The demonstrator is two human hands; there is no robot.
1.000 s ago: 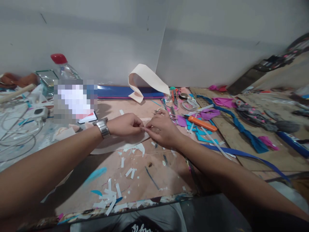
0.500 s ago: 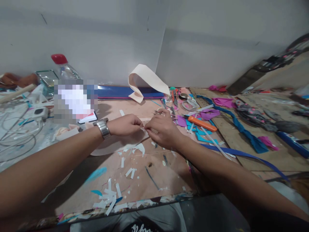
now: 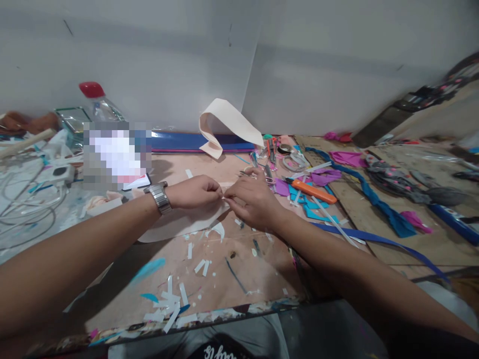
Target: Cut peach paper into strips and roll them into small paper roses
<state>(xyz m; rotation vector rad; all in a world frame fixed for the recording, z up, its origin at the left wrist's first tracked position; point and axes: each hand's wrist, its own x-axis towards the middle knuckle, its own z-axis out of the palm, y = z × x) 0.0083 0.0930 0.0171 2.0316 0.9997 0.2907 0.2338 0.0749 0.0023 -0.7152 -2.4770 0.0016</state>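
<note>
My left hand (image 3: 198, 192), with a metal watch on its wrist, is closed in a pinch at the middle of the table. Opposite it, my right hand (image 3: 254, 199) pinches too, and the two sets of fingertips nearly meet. Between them shows a small pale piece, too little to name surely. Under and in front of my left hand lies a cream sheet (image 3: 179, 229), partly hidden by the hand. Just beyond my right fingers are thin metal points of a tool, which I cannot make out. A folded cream strip (image 3: 228, 117) stands behind.
White paper strips (image 3: 170, 301) are scattered near the table edge. An orange cutter (image 3: 314, 191) rests on blue and purple scraps at right, near a blue ribbon (image 3: 374, 234). At left are a phone (image 3: 138, 183), a red-capped bottle (image 3: 92, 89) and white cables (image 3: 22, 209).
My left hand has shifted very slightly, its fingertips a little closer to those of my right. Everything on the table stays put.
</note>
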